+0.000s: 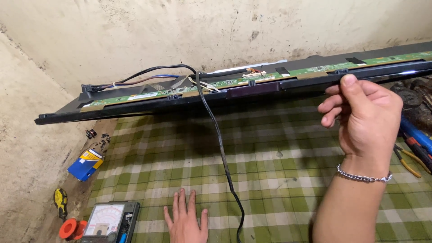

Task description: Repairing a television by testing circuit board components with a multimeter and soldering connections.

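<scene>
A long black flat-screen panel (148, 105) is tilted up off the floor, its lower edge showing a green circuit strip (216, 83) with flat ribbons and small wires. My right hand (362, 114), a silver chain bracelet on its wrist, grips the panel's black edge near the right end, thumb on top. My left hand (185, 220) rests flat, fingers spread, on the green checked cloth (279, 157) below. A black cable (220, 148) hangs from the panel's top edge and trails down across the cloth, just right of my left hand.
An analogue multimeter (110, 220) lies at the cloth's lower left, beside an orange reel (71, 228) and a yellow-black screwdriver (60, 201). A blue box (86, 164) and loose screws (102, 140) sit by the left wall. Pliers and blue-handled tools (416, 146) lie at right.
</scene>
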